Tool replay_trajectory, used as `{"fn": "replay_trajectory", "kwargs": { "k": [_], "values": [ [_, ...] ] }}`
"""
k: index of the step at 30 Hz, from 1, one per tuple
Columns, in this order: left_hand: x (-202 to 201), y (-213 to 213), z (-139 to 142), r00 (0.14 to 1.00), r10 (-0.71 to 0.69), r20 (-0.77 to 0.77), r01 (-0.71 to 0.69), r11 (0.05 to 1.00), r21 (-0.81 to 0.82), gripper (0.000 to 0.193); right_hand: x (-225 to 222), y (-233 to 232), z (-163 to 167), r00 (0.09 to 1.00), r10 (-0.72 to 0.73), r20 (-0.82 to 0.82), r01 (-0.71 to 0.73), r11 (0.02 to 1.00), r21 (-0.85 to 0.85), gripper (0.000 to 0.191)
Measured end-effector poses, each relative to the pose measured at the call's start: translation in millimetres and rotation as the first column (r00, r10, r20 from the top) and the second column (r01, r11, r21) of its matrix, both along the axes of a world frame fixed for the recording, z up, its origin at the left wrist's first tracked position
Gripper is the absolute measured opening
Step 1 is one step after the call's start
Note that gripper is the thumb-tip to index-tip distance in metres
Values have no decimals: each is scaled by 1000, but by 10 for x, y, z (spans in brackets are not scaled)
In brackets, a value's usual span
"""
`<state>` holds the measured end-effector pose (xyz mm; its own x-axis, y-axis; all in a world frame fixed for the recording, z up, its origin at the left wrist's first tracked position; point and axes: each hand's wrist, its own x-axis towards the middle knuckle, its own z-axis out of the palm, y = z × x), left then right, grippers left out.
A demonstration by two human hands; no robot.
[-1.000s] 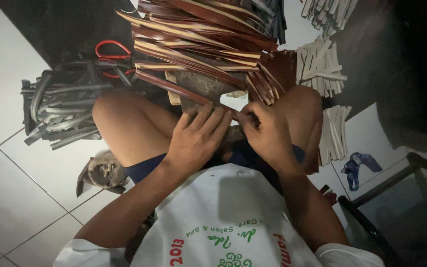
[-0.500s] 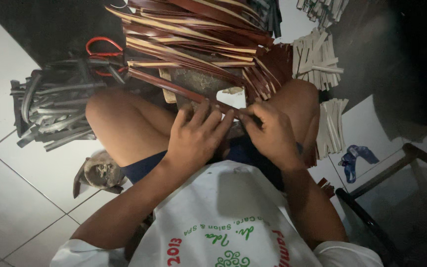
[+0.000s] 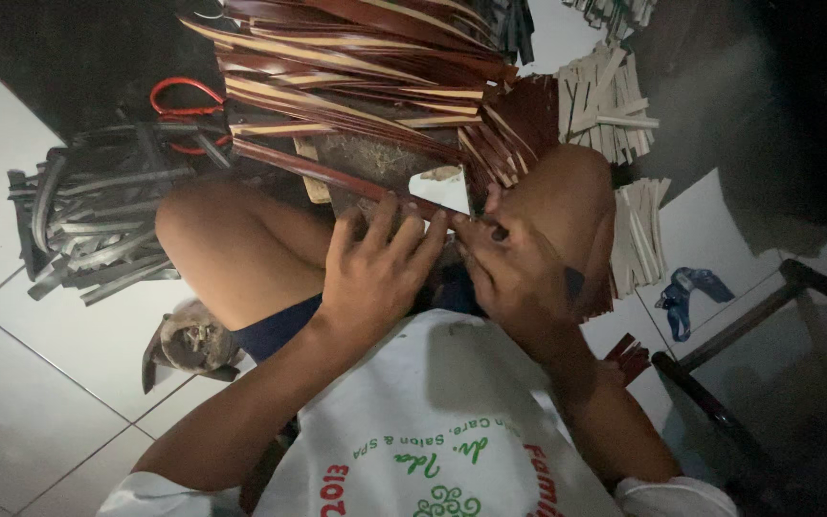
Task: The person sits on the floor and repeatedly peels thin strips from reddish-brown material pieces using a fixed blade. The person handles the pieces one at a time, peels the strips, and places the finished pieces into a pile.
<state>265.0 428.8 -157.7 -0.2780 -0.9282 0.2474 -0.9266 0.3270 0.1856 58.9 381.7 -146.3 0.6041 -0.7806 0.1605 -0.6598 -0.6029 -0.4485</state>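
Observation:
I sit cross-legged on a tiled floor with a partly woven mat of brown and cream strips spread over my knees. My left hand rests on its near edge, fingers pressing a dark red-brown strip that runs diagonally across the weave. My right hand pinches the same strip's end close to my right knee. Both hands nearly touch each other.
A heap of dark grey strips lies at the left, with red-handled scissors behind it. Bundles of pale cut strips lie at the right. A small blue object and a dark chair frame are further right.
Both hands have kept working the strip at the weave's edge with small finger shifts. The view has tilted slightly, moving everything a little left.

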Motion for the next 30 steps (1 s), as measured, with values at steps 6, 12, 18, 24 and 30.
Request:
{"fn": "replay_trajectory", "kwargs": {
  "k": [6, 12, 18, 24, 30],
  "values": [
    [-3, 20, -31, 1000, 27, -9, -27, 1000, -8, 53, -4, 75, -71, 978, -9, -206, -23, 988, -152, 36],
    [-30, 91, -44, 995, 27, -91, -27, 1000, -5, 56, -294, -171, -219, 902, -284, 326, 100, 870, 483, 30],
    [-129, 223, -29, 973, 82, -214, -86, 996, -10, 47, -25, 136, -241, 960, -213, 182, 194, 974, 116, 30],
    [-319, 392, 18, 624, 402, -670, -220, 913, 343, 31, 33, 137, -47, 922, -330, 204, 232, 890, 391, 22],
    [-507, 493, 89, -347, 731, -587, 353, 682, 641, 20, -167, 281, 125, 873, -316, 372, -18, 741, 672, 15]
  ]
}}
